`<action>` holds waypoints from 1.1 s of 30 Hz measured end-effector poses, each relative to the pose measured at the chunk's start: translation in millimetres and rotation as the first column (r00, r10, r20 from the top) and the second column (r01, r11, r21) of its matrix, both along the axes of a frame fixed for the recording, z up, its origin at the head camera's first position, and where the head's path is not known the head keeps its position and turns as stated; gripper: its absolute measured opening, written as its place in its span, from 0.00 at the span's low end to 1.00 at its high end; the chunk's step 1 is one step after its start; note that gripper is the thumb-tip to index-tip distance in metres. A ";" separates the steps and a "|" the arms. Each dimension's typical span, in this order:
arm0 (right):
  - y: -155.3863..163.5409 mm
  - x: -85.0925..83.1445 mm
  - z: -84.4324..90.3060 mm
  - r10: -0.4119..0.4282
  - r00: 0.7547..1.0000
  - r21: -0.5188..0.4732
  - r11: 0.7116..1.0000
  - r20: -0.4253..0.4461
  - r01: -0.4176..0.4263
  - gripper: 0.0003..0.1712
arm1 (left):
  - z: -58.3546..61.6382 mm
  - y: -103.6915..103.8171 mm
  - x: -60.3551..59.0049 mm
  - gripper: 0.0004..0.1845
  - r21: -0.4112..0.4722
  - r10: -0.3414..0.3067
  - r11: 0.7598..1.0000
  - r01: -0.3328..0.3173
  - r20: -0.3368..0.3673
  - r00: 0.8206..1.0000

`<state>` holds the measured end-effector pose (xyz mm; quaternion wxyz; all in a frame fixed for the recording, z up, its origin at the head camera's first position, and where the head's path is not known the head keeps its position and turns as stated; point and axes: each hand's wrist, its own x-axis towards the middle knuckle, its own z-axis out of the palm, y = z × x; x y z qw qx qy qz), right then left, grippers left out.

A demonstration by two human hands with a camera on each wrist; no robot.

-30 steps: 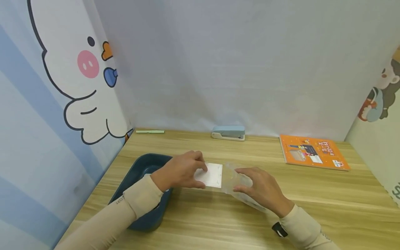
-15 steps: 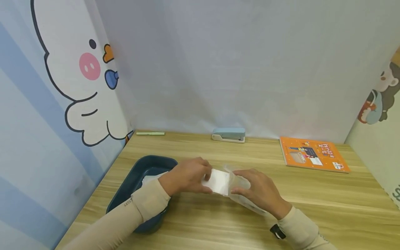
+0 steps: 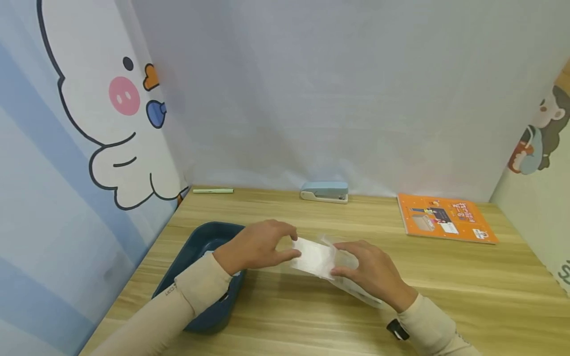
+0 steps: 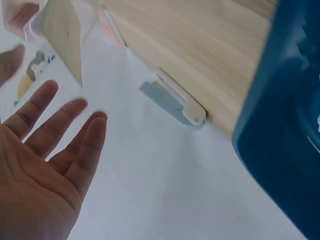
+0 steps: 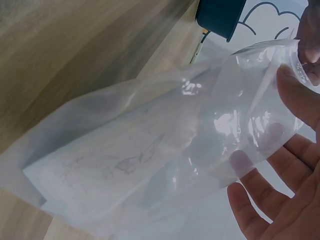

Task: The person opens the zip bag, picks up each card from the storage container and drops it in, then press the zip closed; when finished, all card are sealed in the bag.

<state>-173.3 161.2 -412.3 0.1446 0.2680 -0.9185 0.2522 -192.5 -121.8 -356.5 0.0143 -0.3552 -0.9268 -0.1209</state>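
Note:
A white rectangular piece (image 3: pixel 313 257), thin and paper-like, lies at the mouth of a clear plastic bag (image 5: pixel 210 125). My right hand (image 3: pixel 371 272) holds the bag's mouth, thumb on one side and fingers on the other. Farther down the bag, a pale flat sheet (image 5: pixel 115 165) with a faint pattern shows through the plastic. Thumb and fingers parted, my left hand (image 3: pixel 256 247) is at the piece's left end. In the left wrist view its fingers (image 4: pixel 55 125) are spread and apart from the piece.
A dark teal bin (image 3: pixel 209 316) with white things inside stands under my left forearm. Along the back of the wooden table lie a light green pen (image 3: pixel 213 191), a pale blue stapler (image 3: pixel 325 192) and an orange book (image 3: pixel 447 220), with a white wall behind.
My left hand moved the white piece rightward to the bag's mouth, then let go and drew back slightly left. The right hand keeps holding the bag in nearly the same place.

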 end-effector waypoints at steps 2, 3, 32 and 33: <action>1.2 0.2 -0.6 -0.006 1.000 0.007 1.000 -0.001 0.006 0.31 | 1.0 -5.6 0.0 0.18 -0.007 0.012 1.000 -0.012 -0.003 1.000; 1.7 0.2 -0.8 -0.010 1.000 0.008 1.000 0.000 0.010 0.31 | 1.3 -7.2 0.2 0.17 -0.018 0.010 1.000 -0.010 -0.004 1.000; -10.2 -0.5 0.4 0.051 0.998 -0.014 0.999 -0.025 -0.051 0.31 | -8.6 25.6 -3.9 0.14 -0.105 -0.183 0.977 0.183 0.014 0.983; -9.8 -0.5 0.5 0.052 0.998 -0.012 0.999 -0.024 -0.052 0.31 | -8.6 24.7 -3.9 0.13 -0.106 -0.180 0.978 0.181 0.015 0.984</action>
